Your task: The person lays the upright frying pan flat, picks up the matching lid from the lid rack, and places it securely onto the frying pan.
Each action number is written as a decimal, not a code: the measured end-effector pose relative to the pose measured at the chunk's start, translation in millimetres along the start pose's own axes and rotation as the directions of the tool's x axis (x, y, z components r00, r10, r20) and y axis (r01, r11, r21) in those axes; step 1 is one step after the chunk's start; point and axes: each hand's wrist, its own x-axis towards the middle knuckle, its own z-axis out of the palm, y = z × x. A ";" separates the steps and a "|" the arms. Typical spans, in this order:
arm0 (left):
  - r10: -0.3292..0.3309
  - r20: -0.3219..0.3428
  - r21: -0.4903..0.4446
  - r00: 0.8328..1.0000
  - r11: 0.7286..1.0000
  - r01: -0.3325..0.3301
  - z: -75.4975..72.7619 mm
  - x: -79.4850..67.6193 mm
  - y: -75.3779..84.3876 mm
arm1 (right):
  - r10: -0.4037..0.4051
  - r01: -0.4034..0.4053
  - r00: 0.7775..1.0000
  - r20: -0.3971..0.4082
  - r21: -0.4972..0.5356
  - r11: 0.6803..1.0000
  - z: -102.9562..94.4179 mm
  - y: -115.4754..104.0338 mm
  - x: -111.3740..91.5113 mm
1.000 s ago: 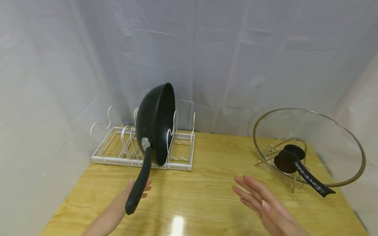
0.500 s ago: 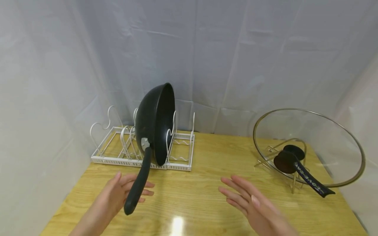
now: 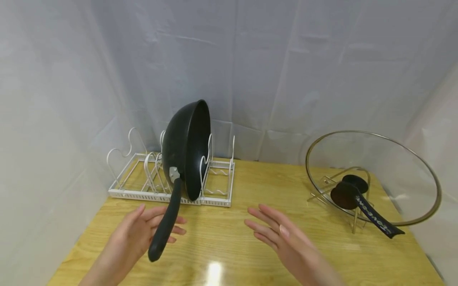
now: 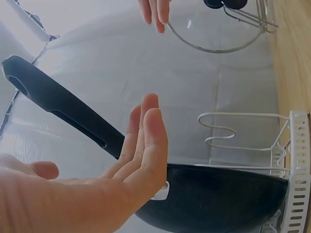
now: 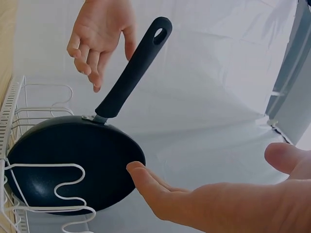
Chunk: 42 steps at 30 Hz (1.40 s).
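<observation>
A black wok (image 3: 182, 147) stands on its side in a white wire rack (image 3: 139, 194). Its black handle (image 3: 166, 222) points toward me and down to the left. My left hand (image 3: 132, 234) is just left of and below this handle, thumb up and fingers spread, partly hidden by it in the head view. In the right wrist view the left hand (image 5: 102, 39) shows its palm beside the handle, with nothing in its grasp. My right hand (image 3: 288, 240) is over the table to the right, fingers extended toward the wok, holding nothing.
At the right a large glass lid (image 3: 397, 178) with a metal rim leans on a gold wire stand (image 3: 355, 220). Its black knob carries a lettered black grip (image 3: 375, 216). Pale sheeting (image 3: 257, 71) hangs behind and beside the wooden table (image 3: 222, 234).
My right hand has moved left toward the wok. The left hand has come up and forward beside the handle, mostly in the first half second. Wok, rack and lid stay put.
</observation>
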 end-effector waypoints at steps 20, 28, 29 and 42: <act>0.034 0.018 -0.172 0.999 0.985 -0.031 -11.9 24.5 6.2 | 0.183 -0.186 0.975 -0.129 -0.010 0.983 13.5 22.2 32.3; 0.063 0.041 -0.210 0.997 0.976 -0.053 -19.7 32.6 6.6 | 0.254 -0.248 0.953 -0.167 0.054 0.967 22.7 42.0 50.9; 0.068 0.036 -0.218 0.997 0.974 -0.058 -21.0 33.0 6.4 | 0.262 -0.255 0.951 -0.166 0.065 0.965 23.8 44.6 53.1; 0.012 0.053 -0.368 0.999 0.930 0.009 -32.8 42.5 1.5 | 0.423 -0.392 0.891 -0.164 0.191 0.900 40.5 80.3 75.7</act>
